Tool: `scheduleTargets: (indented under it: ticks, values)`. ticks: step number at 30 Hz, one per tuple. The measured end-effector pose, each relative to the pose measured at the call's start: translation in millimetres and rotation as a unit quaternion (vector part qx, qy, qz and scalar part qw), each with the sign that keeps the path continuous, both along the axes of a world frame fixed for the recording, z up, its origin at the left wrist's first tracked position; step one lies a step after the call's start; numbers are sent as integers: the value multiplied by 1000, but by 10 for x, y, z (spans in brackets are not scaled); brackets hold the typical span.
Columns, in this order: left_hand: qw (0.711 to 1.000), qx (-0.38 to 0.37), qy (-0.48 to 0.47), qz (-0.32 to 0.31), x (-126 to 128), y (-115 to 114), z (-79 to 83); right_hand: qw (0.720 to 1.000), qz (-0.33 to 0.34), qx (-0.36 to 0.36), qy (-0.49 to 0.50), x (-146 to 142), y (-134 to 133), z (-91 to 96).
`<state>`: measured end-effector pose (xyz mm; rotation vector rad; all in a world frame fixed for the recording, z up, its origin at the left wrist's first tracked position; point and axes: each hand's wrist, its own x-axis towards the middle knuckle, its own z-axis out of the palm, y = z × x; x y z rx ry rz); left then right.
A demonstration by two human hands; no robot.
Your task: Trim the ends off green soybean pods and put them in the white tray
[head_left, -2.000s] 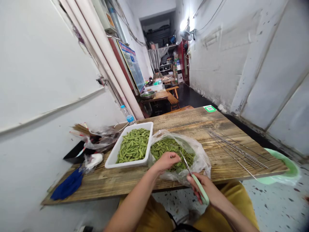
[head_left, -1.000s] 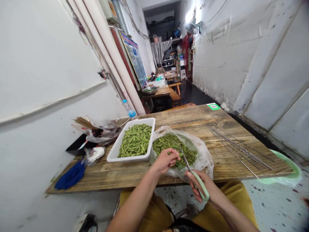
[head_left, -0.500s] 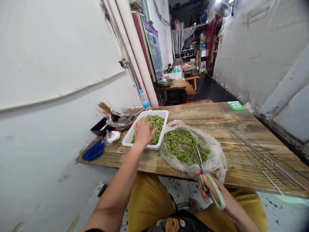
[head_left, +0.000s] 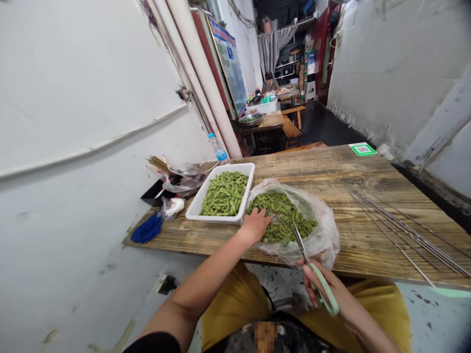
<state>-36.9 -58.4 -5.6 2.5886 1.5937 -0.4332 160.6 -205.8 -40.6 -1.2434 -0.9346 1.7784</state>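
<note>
Left hand (head_left: pixel 256 225): half open, fingers apart at the loose pods (head_left: pixel 283 205) inside a clear plastic bag (head_left: pixel 326 226) — palm side hidden. Right hand (head_left: pixel 336 284): curled round green-handled scissors (head_left: pixel 325 284), blades over the bag. White tray (head_left: pixel 213 219) of pods — beside the bag, on a wooden table (head_left: pixel 301 166).

This looks like an eatery (benches (head_left: pixel 291 127), a QR sticker (head_left: pixel 362 149)).
</note>
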Motion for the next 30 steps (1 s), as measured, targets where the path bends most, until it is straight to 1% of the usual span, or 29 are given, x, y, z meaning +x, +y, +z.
scheduleTargets:
  ticks: [2,4,6,9,11,13,15,17,18,19,20,22,24,27,30]
  values:
    - [1000,19,-9,-15,24,37,-13,1000,4,0,3,18,4,-15]
    - [999,21,-25,-35,40,100,12,1000,8,-1,2,43,2,-41]
    - [997,31,-47,-50,52,186,85,1000,15,4,0,67,-6,-66]
    - [994,49,-77,-58,107,321,235,1000,19,9,-1,85,-21,-80]
    - [991,22,-112,-76,172,388,315,1000,20,11,-2,88,-27,-70]
    - [980,-20,-174,-93,234,426,356,1000,19,15,-4,91,-32,-56]
    - [970,-33,-231,-74,267,438,359,1000,15,17,-8,99,-38,-49]
    - [968,-15,-249,-26,264,434,325,1000,7,18,-10,111,-44,-48]
    - [969,-5,-246,-9,253,426,294,1000,3,17,-10,118,-47,-49]
    - [970,-1,-241,-6,239,416,254,1000,0,15,-9,123,-49,-47]
    - [971,-2,-239,-18,225,402,206,1000,-3,12,-8,127,-51,-44]
    - [970,-18,-234,-60,206,366,93,1000,-5,5,-9,132,-55,-31]
    - [971,-36,-222,-79,201,323,-17,1000,-8,0,-13,131,-61,-13]
    - [976,-44,-205,-58,202,260,-115,1000,-12,-10,-20,121,-72,5]
    - [973,-31,-224,-51,207,199,-110,1000,-16,-17,-20,103,-73,6]
